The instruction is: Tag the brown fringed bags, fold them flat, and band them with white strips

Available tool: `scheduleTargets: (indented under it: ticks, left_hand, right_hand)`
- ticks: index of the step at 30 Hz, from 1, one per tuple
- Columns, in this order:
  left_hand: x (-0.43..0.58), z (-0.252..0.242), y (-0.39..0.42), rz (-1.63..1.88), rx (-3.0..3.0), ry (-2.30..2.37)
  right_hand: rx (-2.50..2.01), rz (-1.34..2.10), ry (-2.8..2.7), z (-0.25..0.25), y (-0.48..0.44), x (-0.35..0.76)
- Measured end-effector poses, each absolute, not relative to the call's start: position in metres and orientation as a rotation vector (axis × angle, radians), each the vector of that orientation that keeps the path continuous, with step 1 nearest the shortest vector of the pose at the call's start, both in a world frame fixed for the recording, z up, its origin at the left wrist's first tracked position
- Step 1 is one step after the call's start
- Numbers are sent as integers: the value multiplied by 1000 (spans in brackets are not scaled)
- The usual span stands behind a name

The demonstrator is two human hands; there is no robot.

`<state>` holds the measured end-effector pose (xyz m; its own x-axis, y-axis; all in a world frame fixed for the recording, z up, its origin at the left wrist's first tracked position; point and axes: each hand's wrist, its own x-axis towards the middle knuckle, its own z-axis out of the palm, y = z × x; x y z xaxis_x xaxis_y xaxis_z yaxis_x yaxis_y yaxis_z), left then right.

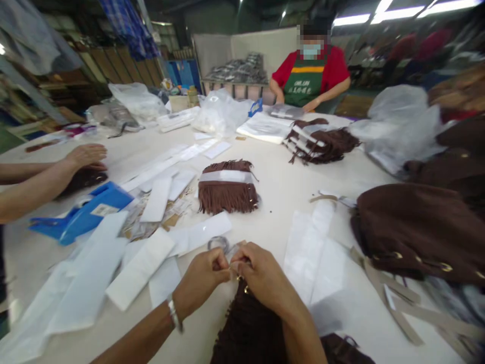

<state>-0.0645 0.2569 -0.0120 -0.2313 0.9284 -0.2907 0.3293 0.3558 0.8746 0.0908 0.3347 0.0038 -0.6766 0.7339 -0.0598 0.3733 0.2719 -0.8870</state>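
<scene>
My left hand (204, 275) and my right hand (261, 275) meet at the front middle of the table, fingertips of both pinched close together. What lies between them is too small and blurred to name. Directly below hangs or lies a dark brown fringed bag (246, 328) with gold-coloured rings at its top edge, partly covered by my right forearm. A roll of clear tape (219, 244) sits just beyond my left hand. Farther off, a brown fringed bundle (227, 196) is wrapped with a white paper band (226, 176).
White paper strips (142, 268) and small tags lie at left, beside a blue tape dispenser (83, 212). A co-worker's hands (85, 156) rest on brown material there. Brown bags (417, 227) are piled at right. Another person (310, 76) stands across the table (280, 197), near plastic bags (223, 114).
</scene>
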Motion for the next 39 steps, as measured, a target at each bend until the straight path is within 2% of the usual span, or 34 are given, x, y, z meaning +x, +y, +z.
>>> scheduleTargets:
  ticks: [7, 11, 15, 20, 30, 39]
  left_hand:
    - [-66, -13, 259, 752, 1224, 1886]
    - [-69, -9, 250, 625, 1572, 1995]
    - [-70, -17, 244, 436, 2028, 1825]
    - [-71, -37, 247, 236, 2207, 1822]
    - [-70, -55, 243, 509, 2273, 1866]
    - [-70, -58, 241, 584, 2247, 1861]
  right_hand:
    - [-1049, 1411, -2193, 1, 339, 89]
    - [-1185, 1275, -2262, 1, 344, 96]
    - [-1261, 1258, -2377, -6, 348, 102]
    - [-1266, 1253, -2432, -12, 347, 105]
    - [-1284, 1239, -2456, -16, 345, 101]
    - [-1286, 1269, -2488, -13, 344, 100]
